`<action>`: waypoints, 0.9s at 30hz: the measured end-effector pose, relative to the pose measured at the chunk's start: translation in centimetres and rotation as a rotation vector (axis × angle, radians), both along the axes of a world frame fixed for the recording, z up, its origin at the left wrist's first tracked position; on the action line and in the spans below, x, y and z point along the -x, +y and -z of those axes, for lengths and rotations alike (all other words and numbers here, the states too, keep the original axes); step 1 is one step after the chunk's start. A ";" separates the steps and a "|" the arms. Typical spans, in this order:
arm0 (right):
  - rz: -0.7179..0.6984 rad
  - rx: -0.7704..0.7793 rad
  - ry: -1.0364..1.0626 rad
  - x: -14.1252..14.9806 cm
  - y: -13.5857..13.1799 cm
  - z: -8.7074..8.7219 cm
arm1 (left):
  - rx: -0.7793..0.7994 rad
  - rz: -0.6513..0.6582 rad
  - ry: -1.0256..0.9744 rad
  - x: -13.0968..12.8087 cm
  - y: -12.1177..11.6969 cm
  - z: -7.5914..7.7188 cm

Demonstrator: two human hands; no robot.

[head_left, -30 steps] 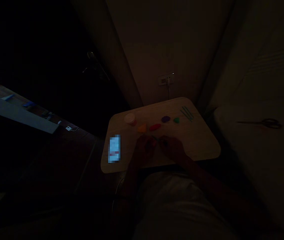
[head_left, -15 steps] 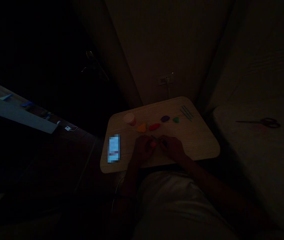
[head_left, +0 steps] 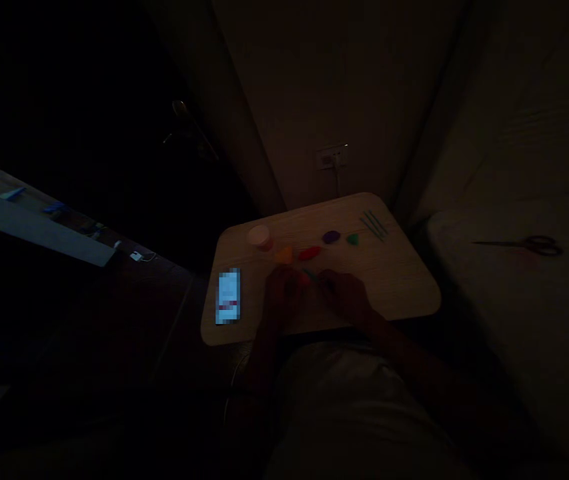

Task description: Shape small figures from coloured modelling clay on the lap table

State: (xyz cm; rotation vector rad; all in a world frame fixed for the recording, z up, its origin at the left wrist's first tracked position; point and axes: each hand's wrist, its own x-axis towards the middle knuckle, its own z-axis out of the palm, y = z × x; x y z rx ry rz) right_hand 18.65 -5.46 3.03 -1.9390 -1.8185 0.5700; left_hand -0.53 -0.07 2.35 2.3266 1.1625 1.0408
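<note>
In dim light, my left hand (head_left: 283,293) is closed on a small pinkish-red lump (head_left: 305,280) that looks like modelling clay. My right hand (head_left: 341,293) pinches a thin greenish stick (head_left: 310,274), its tip close above the lump; whether they touch I cannot tell. Just beyond my hands lie an orange lump (head_left: 285,255) and a red one (head_left: 309,253). Farther back are a purple lump (head_left: 331,237) and a green piece (head_left: 353,239). Several thin green sticks (head_left: 374,226) rest side by side near the far right corner.
A lidded tub (head_left: 259,237) stands at the back left of the small wooden table (head_left: 399,280). The lit phone (head_left: 228,297) lies along the left edge. Scissors (head_left: 521,245) rest on a pale surface to the right. A wall socket (head_left: 331,157) holds a plug and cable.
My left hand has shifted slightly left and up, and the pinkish-red lump has turned or moved a little with it. The right hand stays nearly in place with the stick.
</note>
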 end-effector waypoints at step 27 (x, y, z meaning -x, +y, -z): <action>-0.021 0.175 -0.121 1.0 3.0 -2.4 | -0.038 -0.029 -0.005 0.2 0.0 0.2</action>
